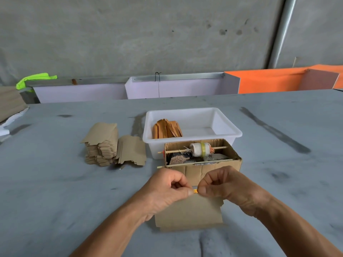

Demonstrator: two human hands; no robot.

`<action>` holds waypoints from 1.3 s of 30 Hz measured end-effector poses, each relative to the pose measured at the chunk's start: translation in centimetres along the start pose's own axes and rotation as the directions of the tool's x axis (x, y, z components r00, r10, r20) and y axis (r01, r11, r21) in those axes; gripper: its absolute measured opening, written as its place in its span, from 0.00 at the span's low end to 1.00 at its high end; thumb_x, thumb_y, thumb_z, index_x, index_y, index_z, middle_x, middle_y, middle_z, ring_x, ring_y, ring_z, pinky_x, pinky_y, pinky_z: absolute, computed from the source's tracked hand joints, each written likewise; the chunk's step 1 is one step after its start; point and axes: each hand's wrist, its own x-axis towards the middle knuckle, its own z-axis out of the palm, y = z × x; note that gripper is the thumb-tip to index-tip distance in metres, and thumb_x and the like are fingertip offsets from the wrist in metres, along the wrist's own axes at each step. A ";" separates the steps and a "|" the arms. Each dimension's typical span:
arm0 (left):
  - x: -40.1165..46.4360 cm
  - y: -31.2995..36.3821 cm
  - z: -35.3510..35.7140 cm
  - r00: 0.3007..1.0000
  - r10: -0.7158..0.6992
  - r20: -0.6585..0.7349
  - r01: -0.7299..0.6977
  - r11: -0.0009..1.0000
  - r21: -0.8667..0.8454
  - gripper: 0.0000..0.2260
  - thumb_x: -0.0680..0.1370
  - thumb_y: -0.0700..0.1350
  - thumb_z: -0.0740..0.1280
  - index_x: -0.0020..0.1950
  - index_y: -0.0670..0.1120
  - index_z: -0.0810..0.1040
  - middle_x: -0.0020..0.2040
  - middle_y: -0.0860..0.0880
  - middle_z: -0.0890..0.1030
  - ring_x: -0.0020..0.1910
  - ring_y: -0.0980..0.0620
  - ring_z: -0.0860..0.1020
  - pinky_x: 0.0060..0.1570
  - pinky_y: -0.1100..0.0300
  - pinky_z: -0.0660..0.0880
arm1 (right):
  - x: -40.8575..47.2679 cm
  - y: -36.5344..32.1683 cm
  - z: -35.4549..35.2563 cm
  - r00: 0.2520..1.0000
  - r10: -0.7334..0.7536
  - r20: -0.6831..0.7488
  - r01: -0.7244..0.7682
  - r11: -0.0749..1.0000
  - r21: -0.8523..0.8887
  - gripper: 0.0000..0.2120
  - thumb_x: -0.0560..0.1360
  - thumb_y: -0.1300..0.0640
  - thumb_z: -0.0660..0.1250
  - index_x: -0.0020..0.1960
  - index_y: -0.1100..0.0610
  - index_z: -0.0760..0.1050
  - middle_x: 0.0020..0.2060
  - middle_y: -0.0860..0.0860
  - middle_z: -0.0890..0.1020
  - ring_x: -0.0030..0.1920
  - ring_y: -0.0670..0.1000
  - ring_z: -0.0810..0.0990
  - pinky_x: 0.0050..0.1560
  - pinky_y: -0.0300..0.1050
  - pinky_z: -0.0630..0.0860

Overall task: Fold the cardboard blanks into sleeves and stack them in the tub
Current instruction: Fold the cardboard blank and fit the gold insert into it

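A brown cardboard blank (189, 212) lies on the grey table in front of me. My left hand (165, 190) and my right hand (224, 188) both pinch its far top edge, thumbs almost meeting over a small orange-yellow strip (195, 191). A stack of flat blanks (104, 145) stands to the left, with a loose blank (132, 151) leaning beside it. The white plastic tub (228, 134) sits behind, holding several folded orange-brown sleeves (167, 129) at its left end.
An open cardboard box (194, 170) with a tape roll on a stick (200, 149) stands between my hands and the tub. White and orange panels (269, 81) line the table's far edge below a concrete wall. Cardboard sheets (10, 101) lie at far left.
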 end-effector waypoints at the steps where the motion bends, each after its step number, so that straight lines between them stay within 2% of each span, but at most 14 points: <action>1: -0.1 0.0 0.0 1.000 -0.002 0.004 0.002 1.000 -0.006 0.04 0.72 0.38 0.71 0.38 0.45 0.81 0.31 0.56 0.77 0.29 0.64 0.71 0.34 0.71 0.69 | -0.1 0.1 0.1 1.000 -0.008 0.000 0.008 1.000 0.018 0.06 0.70 0.65 0.72 0.35 0.58 0.81 0.27 0.50 0.78 0.26 0.44 0.72 0.28 0.35 0.68; 4: -0.2 -0.3 -0.3 0.999 -0.041 -0.022 0.041 0.998 -0.038 0.02 0.72 0.39 0.72 0.40 0.43 0.81 0.33 0.53 0.77 0.31 0.62 0.71 0.35 0.70 0.70 | 0.0 0.2 0.3 0.999 -0.038 -0.033 0.039 0.999 0.016 0.09 0.71 0.65 0.71 0.33 0.56 0.81 0.26 0.48 0.78 0.26 0.42 0.70 0.28 0.33 0.66; 9: -0.1 -0.9 -1.8 0.980 -0.200 -0.020 0.195 0.968 -0.161 0.04 0.73 0.39 0.71 0.39 0.43 0.80 0.31 0.51 0.76 0.30 0.57 0.73 0.32 0.65 0.72 | 0.0 0.4 -0.4 0.991 -0.017 -0.129 0.015 1.000 -0.012 0.10 0.71 0.66 0.71 0.33 0.56 0.81 0.29 0.51 0.79 0.29 0.44 0.72 0.29 0.35 0.67; 15: 0.3 -0.7 -1.7 0.990 -0.142 -0.013 0.141 0.987 -0.076 0.05 0.73 0.41 0.72 0.37 0.45 0.80 0.28 0.55 0.76 0.28 0.61 0.73 0.31 0.68 0.72 | 0.3 0.3 -0.5 0.986 0.011 -0.164 -0.014 1.000 -0.013 0.11 0.72 0.66 0.71 0.32 0.56 0.81 0.28 0.49 0.80 0.26 0.42 0.73 0.26 0.33 0.67; 19: 0.7 -0.8 -1.4 0.993 -0.107 -0.039 0.108 0.994 0.018 0.06 0.73 0.40 0.71 0.36 0.46 0.80 0.34 0.49 0.78 0.33 0.56 0.74 0.36 0.63 0.73 | 0.6 0.5 -0.2 0.986 0.014 -0.167 -0.019 0.999 -0.029 0.13 0.72 0.66 0.70 0.31 0.56 0.81 0.26 0.47 0.78 0.25 0.42 0.71 0.25 0.33 0.67; 23: 0.8 -1.0 -1.5 0.994 -0.084 -0.071 0.089 0.993 0.078 0.08 0.74 0.39 0.71 0.36 0.48 0.80 0.34 0.49 0.78 0.33 0.55 0.74 0.36 0.62 0.74 | 0.8 0.6 -0.2 0.987 0.002 -0.161 -0.011 0.998 -0.057 0.13 0.73 0.68 0.68 0.32 0.56 0.79 0.22 0.44 0.75 0.23 0.40 0.69 0.25 0.32 0.66; 27: 0.9 -1.0 -1.7 0.995 -0.089 -0.054 0.090 0.996 0.020 0.09 0.74 0.36 0.69 0.37 0.48 0.81 0.33 0.51 0.78 0.32 0.59 0.75 0.32 0.67 0.73 | 0.9 0.8 -0.4 0.986 0.004 -0.170 -0.012 0.999 -0.045 0.14 0.74 0.68 0.67 0.32 0.56 0.79 0.24 0.45 0.76 0.24 0.41 0.70 0.26 0.33 0.67; 31: 1.0 -0.9 -2.3 0.992 -0.098 -0.081 0.086 0.986 -0.144 0.08 0.74 0.32 0.69 0.39 0.43 0.82 0.31 0.50 0.78 0.29 0.59 0.74 0.30 0.68 0.71 | 1.0 0.4 -0.6 0.988 0.008 -0.157 0.001 0.998 0.060 0.12 0.74 0.70 0.66 0.36 0.59 0.81 0.29 0.50 0.79 0.28 0.45 0.73 0.30 0.36 0.68; 34: 0.8 -1.1 -2.4 0.986 -0.141 -0.087 0.110 0.949 -0.296 0.08 0.73 0.31 0.69 0.40 0.43 0.83 0.29 0.51 0.79 0.27 0.60 0.74 0.29 0.68 0.72 | 1.0 0.7 -0.8 0.978 0.061 -0.200 -0.022 0.981 0.192 0.10 0.72 0.70 0.67 0.38 0.59 0.83 0.33 0.52 0.83 0.36 0.50 0.77 0.42 0.45 0.72; 37: 0.8 -1.2 -2.1 0.979 -0.178 -0.097 0.132 0.923 -0.362 0.09 0.72 0.31 0.69 0.42 0.44 0.82 0.32 0.50 0.80 0.30 0.59 0.75 0.30 0.68 0.73 | 1.0 1.2 -0.8 0.961 0.128 -0.246 -0.058 0.961 0.270 0.12 0.71 0.70 0.68 0.36 0.56 0.84 0.36 0.52 0.84 0.41 0.52 0.78 0.52 0.50 0.73; 39: 0.8 -1.3 -2.0 0.975 -0.195 -0.109 0.139 0.912 -0.387 0.09 0.72 0.30 0.69 0.42 0.44 0.82 0.32 0.50 0.81 0.30 0.58 0.76 0.28 0.68 0.72 | 0.8 1.5 -1.1 0.962 0.138 -0.234 -0.043 0.928 0.370 0.13 0.72 0.70 0.66 0.39 0.57 0.85 0.37 0.53 0.84 0.38 0.50 0.80 0.46 0.46 0.78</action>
